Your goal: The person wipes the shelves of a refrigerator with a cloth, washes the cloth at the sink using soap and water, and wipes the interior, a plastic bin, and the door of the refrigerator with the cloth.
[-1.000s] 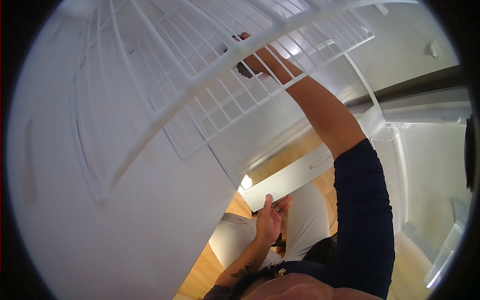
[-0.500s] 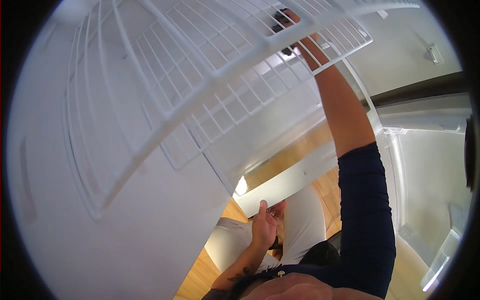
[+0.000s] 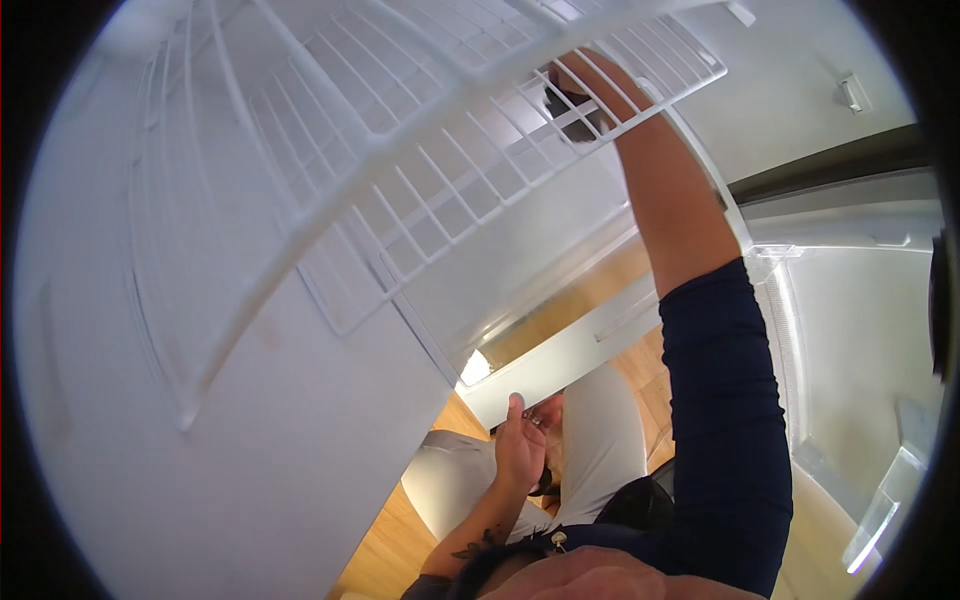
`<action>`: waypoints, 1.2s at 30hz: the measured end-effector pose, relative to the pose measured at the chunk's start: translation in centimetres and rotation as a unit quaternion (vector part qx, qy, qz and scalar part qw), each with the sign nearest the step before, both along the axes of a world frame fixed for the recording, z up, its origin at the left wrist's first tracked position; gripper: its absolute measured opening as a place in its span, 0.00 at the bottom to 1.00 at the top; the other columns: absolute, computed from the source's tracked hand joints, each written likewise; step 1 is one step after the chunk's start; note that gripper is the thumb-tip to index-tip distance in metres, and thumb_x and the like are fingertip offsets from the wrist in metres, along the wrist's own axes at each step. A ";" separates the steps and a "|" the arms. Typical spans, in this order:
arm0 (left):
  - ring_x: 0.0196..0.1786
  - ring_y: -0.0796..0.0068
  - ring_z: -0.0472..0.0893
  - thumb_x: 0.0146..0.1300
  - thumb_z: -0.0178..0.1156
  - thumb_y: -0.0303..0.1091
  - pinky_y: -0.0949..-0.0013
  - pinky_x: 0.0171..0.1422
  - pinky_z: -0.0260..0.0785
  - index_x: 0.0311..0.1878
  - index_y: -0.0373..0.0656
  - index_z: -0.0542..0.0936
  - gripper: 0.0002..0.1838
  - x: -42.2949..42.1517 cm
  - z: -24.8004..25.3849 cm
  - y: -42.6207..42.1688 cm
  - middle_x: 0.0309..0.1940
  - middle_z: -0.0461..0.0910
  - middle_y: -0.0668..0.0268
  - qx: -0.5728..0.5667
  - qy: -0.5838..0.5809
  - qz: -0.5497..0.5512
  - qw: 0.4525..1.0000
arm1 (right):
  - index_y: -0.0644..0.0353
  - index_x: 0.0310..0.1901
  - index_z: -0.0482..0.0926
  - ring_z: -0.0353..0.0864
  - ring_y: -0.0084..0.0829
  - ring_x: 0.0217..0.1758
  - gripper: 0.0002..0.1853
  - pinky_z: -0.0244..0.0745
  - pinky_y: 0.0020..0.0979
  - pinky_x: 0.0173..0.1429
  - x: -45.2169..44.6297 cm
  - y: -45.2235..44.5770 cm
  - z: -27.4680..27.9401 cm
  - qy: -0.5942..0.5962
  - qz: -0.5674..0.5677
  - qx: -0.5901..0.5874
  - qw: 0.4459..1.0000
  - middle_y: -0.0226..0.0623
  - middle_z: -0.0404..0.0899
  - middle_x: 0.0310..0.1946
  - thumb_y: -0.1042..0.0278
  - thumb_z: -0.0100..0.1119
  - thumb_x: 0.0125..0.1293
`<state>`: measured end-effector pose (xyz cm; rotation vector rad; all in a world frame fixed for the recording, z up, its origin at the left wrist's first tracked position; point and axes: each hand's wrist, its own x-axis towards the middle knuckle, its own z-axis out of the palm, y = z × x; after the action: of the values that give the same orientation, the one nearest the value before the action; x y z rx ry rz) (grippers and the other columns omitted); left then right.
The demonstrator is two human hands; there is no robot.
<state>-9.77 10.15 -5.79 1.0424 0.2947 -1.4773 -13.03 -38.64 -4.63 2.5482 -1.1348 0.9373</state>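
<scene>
My right arm reaches up past a white wire rack into a white, fridge-like compartment. The hand [image 3: 582,75], partly hidden behind the rack's wires, is closed around a dark cloth-like item [image 3: 572,118] with a paler lower side. Its exact kind is unclear. Low in the view, my left hand [image 3: 522,440] is by the white front panel [image 3: 560,375] of the compartment. The thumb lies against the panel's lower edge, and the fingers curl in just below it. The white wire rack [image 3: 440,225] hangs close to the camera, above the panel.
A smooth white wall [image 3: 330,430] fills the left side. On the right stands an open door [image 3: 860,340] with a clear plastic bin [image 3: 885,510]. Beneath my bent legs [image 3: 600,430], in pale trousers, is a wooden floor [image 3: 375,550].
My right hand has come down and nearer with the dark cloth-like item. My left hand stays at the panel edge. The whole view has shifted slightly.
</scene>
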 end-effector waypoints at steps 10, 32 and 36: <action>0.46 0.66 0.79 0.68 0.44 0.46 0.68 0.49 0.71 0.50 0.40 0.71 0.19 0.0 -0.1 0.1 0.41 0.79 0.59 0.016 0.019 0.009 1.000 | 0.55 0.44 0.76 0.69 0.39 0.54 0.13 0.69 0.40 0.49 -0.7 -1.0 -0.2 0.001 -0.024 -0.004 1.000 0.37 0.73 0.45 0.70 0.52 0.57; 0.45 0.67 0.79 0.68 0.44 0.45 0.67 0.49 0.71 0.50 0.41 0.71 0.18 -0.2 0.4 -0.4 0.40 0.79 0.62 0.014 -0.004 0.026 1.000 | 0.55 0.45 0.76 0.68 0.42 0.56 0.13 0.66 0.42 0.53 1.0 -0.8 -1.0 0.015 0.009 0.005 1.000 0.41 0.72 0.48 0.70 0.51 0.57; 0.45 0.68 0.79 0.68 0.44 0.45 0.67 0.49 0.71 0.50 0.41 0.71 0.18 -0.1 0.6 -0.4 0.40 0.79 0.62 0.031 0.001 0.022 0.999 | 0.55 0.45 0.76 0.67 0.42 0.56 0.14 0.65 0.43 0.54 1.0 -0.7 -1.3 0.015 0.006 0.005 1.000 0.41 0.72 0.48 0.70 0.51 0.57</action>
<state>-9.85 9.76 -5.23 1.0775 0.3642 -1.4382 -12.07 -39.35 -5.93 2.5712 -1.1201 0.8947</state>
